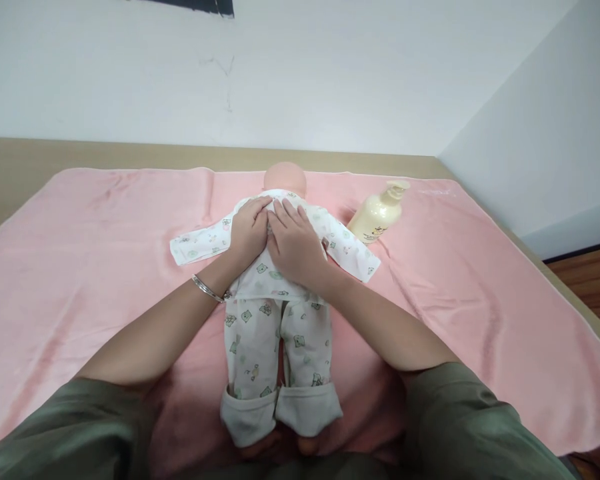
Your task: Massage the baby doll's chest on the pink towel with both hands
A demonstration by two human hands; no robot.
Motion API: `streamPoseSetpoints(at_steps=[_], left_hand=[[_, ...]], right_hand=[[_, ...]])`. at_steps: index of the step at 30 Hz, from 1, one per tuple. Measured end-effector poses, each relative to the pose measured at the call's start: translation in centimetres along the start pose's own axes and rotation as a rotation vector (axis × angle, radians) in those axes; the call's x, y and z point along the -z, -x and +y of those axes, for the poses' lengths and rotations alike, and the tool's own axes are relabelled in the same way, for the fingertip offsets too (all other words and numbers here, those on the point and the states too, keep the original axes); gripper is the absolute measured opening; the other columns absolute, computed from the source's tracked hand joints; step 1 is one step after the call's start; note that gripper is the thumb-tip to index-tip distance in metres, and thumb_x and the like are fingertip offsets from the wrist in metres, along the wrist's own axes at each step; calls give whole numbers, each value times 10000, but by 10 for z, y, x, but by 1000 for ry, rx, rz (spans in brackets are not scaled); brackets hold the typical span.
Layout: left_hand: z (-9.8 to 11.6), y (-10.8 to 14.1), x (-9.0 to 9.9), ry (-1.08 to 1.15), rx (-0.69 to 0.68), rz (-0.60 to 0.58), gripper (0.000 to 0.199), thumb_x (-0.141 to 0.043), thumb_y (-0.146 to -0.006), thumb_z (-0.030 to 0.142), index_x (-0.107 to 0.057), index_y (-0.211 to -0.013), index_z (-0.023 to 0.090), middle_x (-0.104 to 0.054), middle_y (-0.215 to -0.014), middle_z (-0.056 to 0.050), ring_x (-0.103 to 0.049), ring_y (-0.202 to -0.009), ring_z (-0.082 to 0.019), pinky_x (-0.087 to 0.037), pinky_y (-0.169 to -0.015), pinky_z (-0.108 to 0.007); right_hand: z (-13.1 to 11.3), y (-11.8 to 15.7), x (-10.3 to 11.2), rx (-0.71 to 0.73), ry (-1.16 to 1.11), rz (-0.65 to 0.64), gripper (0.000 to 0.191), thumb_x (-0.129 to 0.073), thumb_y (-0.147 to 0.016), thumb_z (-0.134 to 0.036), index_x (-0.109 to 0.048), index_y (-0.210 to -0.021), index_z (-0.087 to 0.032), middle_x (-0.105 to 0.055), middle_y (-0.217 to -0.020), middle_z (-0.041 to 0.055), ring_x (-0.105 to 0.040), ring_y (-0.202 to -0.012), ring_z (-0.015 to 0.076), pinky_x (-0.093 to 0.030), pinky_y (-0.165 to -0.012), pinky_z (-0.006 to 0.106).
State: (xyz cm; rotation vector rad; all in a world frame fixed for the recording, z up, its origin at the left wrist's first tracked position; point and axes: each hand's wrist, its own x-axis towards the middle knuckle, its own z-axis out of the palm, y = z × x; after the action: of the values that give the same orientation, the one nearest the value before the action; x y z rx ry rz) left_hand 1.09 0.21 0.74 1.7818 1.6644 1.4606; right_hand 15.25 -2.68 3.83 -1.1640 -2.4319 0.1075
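A baby doll (285, 179) lies face down in the middle, its bald head at the far end and its feet toward me. It wears a white printed long-sleeved top (260, 283) and matching trousers (253, 347) with the cuffs turned up. My left hand (250, 228) rests flat on the left side of its upper back. My right hand (295, 240) lies flat on the right side, fingers stretched toward the neck. The two hands nearly touch at the fingertips, and neither holds anything. A silver bangle circles my left wrist.
Beneath the doll a pink blanket (105, 267) covers a wooden table (25, 160). To the right of the doll's shoulder stands a cream-coloured pump bottle (377, 215), tilted in this view. A white wall (330, 80) rises behind the table, and another wall meets it on the right.
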Motion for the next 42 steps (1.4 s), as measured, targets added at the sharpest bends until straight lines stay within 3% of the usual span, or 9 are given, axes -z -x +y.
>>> streamPoseSetpoints(at_steps=[6,10,14,18,23,27,32,37,42], left_hand=[[0,0,0,-5,-30,-1,467,-421,-891,268,-760,-1185,136,-770,-1278,-106,-688,-1238,-260,-503,-1175,-453],[1,2,0,18,-2,18,440,-436,-891,264,-768,-1160,159,-774,-1274,-91,-685,-1244,-260,-494,-1187,-465],[2,2,1,37,60,8,414,-454,-882,246,-767,-1143,173,-770,-1278,-86,-681,-1250,-265,-486,-1193,-472],[3,1,2,22,72,-1,454,-422,-874,201,-762,-1170,148,-770,-1270,-103,-689,-1227,-258,-505,-1161,-450],[5,1,2,-1,25,0,456,-418,-877,200,-762,-1171,147,-775,-1266,-94,-691,-1223,-242,-512,-1149,-425],[4,2,1,18,46,24,436,-426,-875,204,-768,-1142,168,-777,-1268,-77,-691,-1233,-228,-506,-1166,-415],[2,2,1,26,80,30,417,-447,-858,212,-770,-1122,196,-783,-1250,-63,-696,-1220,-234,-510,-1169,-438],[3,1,1,18,47,20,434,-431,-864,216,-768,-1135,182,-784,-1249,-70,-698,-1208,-235,-521,-1146,-429],[3,2,1,-4,19,14,441,-416,-882,223,-765,-1149,176,-779,-1261,-74,-691,-1228,-241,-505,-1168,-441]], right_hand=[[40,-24,5,-99,-46,-37,561,-385,-1029,-261,-499,-1549,-86,-425,-1672,148,-338,-1581,353,-271,-1306,599],[19,-10,4,-234,50,6,611,-381,-1051,-286,-405,-1576,26,-407,-1652,260,-347,-1571,397,-280,-1301,590],[-15,11,2,-56,93,-1,591,-399,-1041,-231,-419,-1561,50,-383,-1659,278,-314,-1593,380,-234,-1339,536],[-3,-1,8,32,10,-119,564,-353,-1041,-195,-451,-1560,2,-410,-1672,191,-313,-1604,305,-183,-1365,498],[27,-21,13,-162,-30,-124,644,-414,-1059,-330,-348,-1616,-13,-312,-1716,195,-254,-1620,359,-227,-1329,575],[6,-3,9,-210,63,-36,656,-391,-1065,-318,-328,-1605,50,-318,-1693,270,-268,-1607,402,-240,-1325,569],[-21,17,4,-45,72,-15,595,-396,-1039,-260,-420,-1575,-2,-345,-1694,227,-250,-1622,367,-218,-1343,573],[9,-5,6,-66,-38,-75,590,-354,-1040,-274,-434,-1581,-53,-353,-1707,153,-248,-1631,299,-173,-1357,557],[31,-21,11,-254,-63,-95,698,-375,-1045,-368,-311,-1612,33,-298,-1710,237,-233,-1628,354,-208,-1331,595]])
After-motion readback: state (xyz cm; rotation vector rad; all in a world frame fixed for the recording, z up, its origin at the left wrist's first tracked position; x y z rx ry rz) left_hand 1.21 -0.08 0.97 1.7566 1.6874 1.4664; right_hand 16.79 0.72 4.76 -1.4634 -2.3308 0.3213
